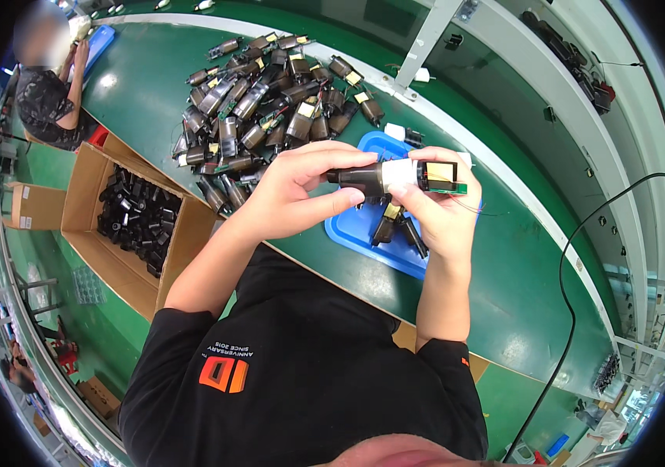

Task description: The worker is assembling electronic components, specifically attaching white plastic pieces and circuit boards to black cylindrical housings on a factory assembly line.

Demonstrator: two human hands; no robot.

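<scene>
Both hands hold a dark, cylindrical electronic part (360, 179) level above the workbench. It has a white collar (400, 173) round its middle, and a yellow patch and a green circuit board (448, 187) at its right end. My left hand (290, 191) is closed round the narrow dark end, thumb below and fingers above. My right hand (449, 218) grips the collar and the board end, with thin wires trailing out beside it. Under the hands lies a blue tray (348, 232) with a few similar dark parts (387, 226) in it.
A big heap of similar parts (270, 101) covers the green workbench (504, 303) to the left of the tray. On my left stands an open cardboard box (126, 268) full of black pieces (138, 218). A black cable (570, 296) hangs at right. Another person (52, 101) works at the far left.
</scene>
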